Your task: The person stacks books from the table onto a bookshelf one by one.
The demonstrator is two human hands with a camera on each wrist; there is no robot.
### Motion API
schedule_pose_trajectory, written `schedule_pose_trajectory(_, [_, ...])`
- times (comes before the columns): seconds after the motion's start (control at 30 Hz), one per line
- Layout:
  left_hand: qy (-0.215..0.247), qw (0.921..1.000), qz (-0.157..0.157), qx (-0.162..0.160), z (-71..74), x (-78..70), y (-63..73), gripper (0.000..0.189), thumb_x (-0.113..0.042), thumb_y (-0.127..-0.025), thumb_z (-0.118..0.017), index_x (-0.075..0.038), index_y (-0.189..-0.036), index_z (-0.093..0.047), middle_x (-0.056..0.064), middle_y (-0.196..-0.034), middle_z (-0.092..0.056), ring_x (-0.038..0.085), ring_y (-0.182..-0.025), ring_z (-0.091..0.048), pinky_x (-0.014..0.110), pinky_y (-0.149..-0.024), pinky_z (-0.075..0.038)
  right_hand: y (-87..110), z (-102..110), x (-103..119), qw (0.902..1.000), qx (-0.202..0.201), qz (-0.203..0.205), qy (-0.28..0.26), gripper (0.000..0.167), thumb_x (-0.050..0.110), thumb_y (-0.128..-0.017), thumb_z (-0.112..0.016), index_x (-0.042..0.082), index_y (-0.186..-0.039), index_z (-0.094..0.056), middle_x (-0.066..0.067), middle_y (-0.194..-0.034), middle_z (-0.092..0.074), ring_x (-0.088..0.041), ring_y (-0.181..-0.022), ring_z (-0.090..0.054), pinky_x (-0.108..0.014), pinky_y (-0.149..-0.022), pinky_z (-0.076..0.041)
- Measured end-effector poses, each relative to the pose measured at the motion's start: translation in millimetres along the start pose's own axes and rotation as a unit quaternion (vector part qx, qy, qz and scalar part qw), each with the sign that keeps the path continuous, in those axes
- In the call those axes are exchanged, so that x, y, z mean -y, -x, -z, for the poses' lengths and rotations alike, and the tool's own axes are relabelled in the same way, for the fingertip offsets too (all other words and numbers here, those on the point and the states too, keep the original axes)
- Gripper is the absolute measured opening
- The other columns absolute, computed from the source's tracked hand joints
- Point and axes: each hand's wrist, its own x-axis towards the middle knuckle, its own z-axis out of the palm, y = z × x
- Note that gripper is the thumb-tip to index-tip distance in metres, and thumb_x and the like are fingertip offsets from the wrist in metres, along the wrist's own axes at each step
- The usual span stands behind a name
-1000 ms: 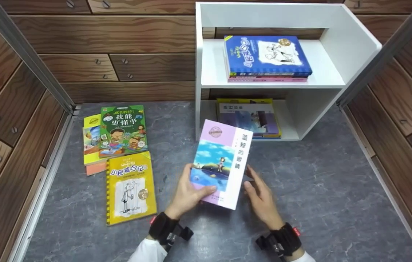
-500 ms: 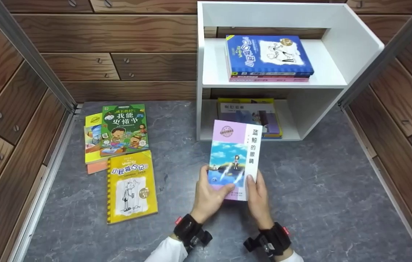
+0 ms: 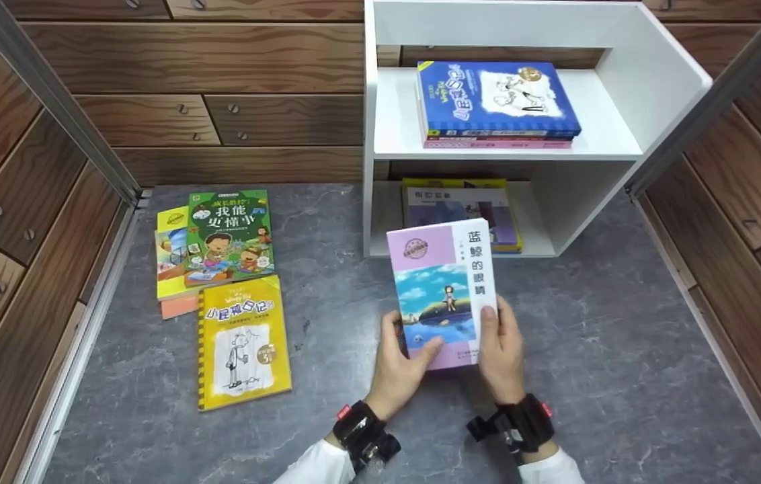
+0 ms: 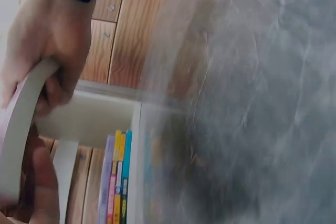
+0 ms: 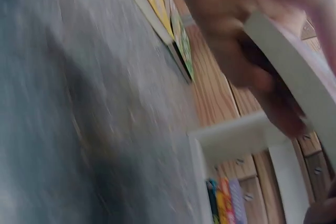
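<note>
Both of my hands hold a pink-and-white paperback book (image 3: 435, 289) in the head view, its cover turned up and showing a child above blue water. My left hand (image 3: 399, 370) grips its lower left corner, thumb on the cover and fingers behind. On the right edge, my right hand (image 3: 503, 355) pinches the book with its thumb on the white strip; the fingers underneath are mostly hidden. Seen edge-on, the book's pale page block (image 4: 22, 124) curves slightly in the left wrist view. The right wrist view shows the page block (image 5: 294, 72) between fingers too.
A white two-tier shelf (image 3: 666, 81) stands at the back right. Its upper level bears a stack topped by a blue book (image 3: 498, 101); more books (image 3: 454, 202) lie below. On the grey floor at left are a yellow book (image 3: 245, 343) and a green book (image 3: 231, 235) overlapping others.
The book has moved right and turned from leaning right to leaning slightly left. My right hand, beside the book's edge a second ago, now has its thumb on the cover. Books elsewhere stay put.
</note>
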Motion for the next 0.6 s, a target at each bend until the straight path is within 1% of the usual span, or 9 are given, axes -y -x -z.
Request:
schedule_pose_trajectory(0.1, [0.011,0.9999,-0.011,-0.002,13.1,-3.8,-9.8,0.058,-0.016,-0.096,-0.075,0.000,-0.139,-0.039,0.016,-0.124,-0.063,0.024,-0.101,-0.068,0.038,-0.082,-0.060,-11.1,16,2,0.9990,0.038,0.020,0.011,0.037,0.009,-0.111,-0.046,-0.003,-0.144,-0.055,-0.020,-0.103,-0.069,-0.013,-0.077,-0.064,-0.026,-0.064,-0.055])
schedule_pose_trajectory(0.2, [0.013,0.9993,-0.035,-0.007,31.3,-11.8,-22.5,0.061,-0.014,-0.096,-0.073,0.001,-0.143,-0.037,0.018,-0.128,-0.060,0.026,-0.103,-0.067,0.040,-0.082,-0.059,-22.5,34,5,0.9945,0.097,0.037,0.014,0.036,0.004,-0.110,-0.046,-0.004,-0.143,-0.055,-0.017,-0.096,-0.070,-0.013,-0.069,-0.065,-0.028,-0.056,-0.056])
schedule_pose_trajectory(0.23, [0.005,0.9989,-0.047,-0.007,37.8,-14.6,-26.7,0.061,-0.014,-0.096,-0.073,0.001,-0.143,-0.036,0.018,-0.128,-0.061,0.025,-0.102,-0.066,0.038,-0.081,-0.058,-26.2,40,6,0.9921,0.116,0.046,0.017,0.035,0.002,-0.109,-0.047,-0.004,-0.142,-0.057,-0.016,-0.094,-0.071,-0.013,-0.067,-0.065,-0.029,-0.054,-0.056])
schedule_pose_trajectory(0.3, [-0.017,0.9974,-0.070,0.006,50.3,-21.8,-34.6,0.063,-0.014,-0.096,-0.072,0.001,-0.145,-0.036,0.016,-0.127,-0.062,0.023,-0.099,-0.066,0.034,-0.077,-0.056,-33.0,48,10,0.9860,0.148,0.068,0.036,0.034,-0.002,-0.107,-0.049,-0.003,-0.139,-0.060,-0.013,-0.092,-0.072,-0.011,-0.063,-0.064,-0.028,-0.051,-0.055])
schedule_pose_trajectory(0.37, [-0.046,0.9939,-0.094,0.033,61.1,-28.7,-40.9,0.064,-0.015,-0.096,-0.072,0.001,-0.146,-0.036,0.013,-0.123,-0.065,0.019,-0.094,-0.066,0.028,-0.068,-0.053,-39.2,54,14,0.9786,0.177,0.088,0.057,0.034,-0.005,-0.105,-0.051,-0.002,-0.136,-0.063,-0.012,-0.092,-0.073,-0.010,-0.063,-0.065,-0.026,-0.051,-0.054])
schedule_pose_trajectory(0.4, [-0.060,0.9913,-0.105,0.051,65.5,-31.9,-43.5,0.064,-0.016,-0.096,-0.072,0.001,-0.147,-0.036,0.012,-0.121,-0.067,0.018,-0.090,-0.067,0.026,-0.064,-0.051,-42.3,57,16,0.9740,0.191,0.098,0.072,0.033,-0.005,-0.104,-0.052,0.000,-0.134,-0.064,-0.011,-0.092,-0.073,-0.009,-0.064,-0.064,-0.026,-0.052,-0.054])
schedule_pose_trajectory(0.47, [-0.085,0.9842,-0.123,0.095,72.1,-37.5,-48.0,0.064,-0.015,-0.098,-0.070,0.001,-0.149,-0.036,0.010,-0.115,-0.069,0.017,-0.085,-0.068,0.026,-0.059,-0.053,-47.8,60,20,0.9642,0.224,0.103,0.096,0.031,-0.002,-0.105,-0.054,0.002,-0.133,-0.066,-0.009,-0.093,-0.073,-0.009,-0.065,-0.065,-0.026,-0.052,-0.054])
schedule_pose_trajectory(0.53, [-0.099,0.9769,-0.130,0.139,76.0,-41.6,-51.0,0.064,-0.015,-0.100,-0.068,-0.001,-0.153,-0.034,0.009,-0.111,-0.070,0.017,-0.084,-0.068,0.028,-0.059,-0.055,-53.7,62,25,0.9537,0.259,0.102,0.114,0.029,0.003,-0.106,-0.054,0.004,-0.133,-0.066,-0.008,-0.097,-0.074,-0.009,-0.067,-0.066,-0.027,-0.054,-0.055])
schedule_pose_trajectory(0.6, [-0.100,0.9709,-0.126,0.177,77.4,-44.3,-52.8,0.065,-0.015,-0.103,-0.063,-0.006,-0.159,-0.031,0.010,-0.111,-0.069,0.019,-0.085,-0.069,0.032,-0.063,-0.060,-60.0,62,29,0.9429,0.289,0.102,0.129,0.028,0.007,-0.108,-0.054,0.006,-0.133,-0.066,-0.008,-0.099,-0.074,-0.009,-0.069,-0.066,-0.028,-0.055,-0.056])
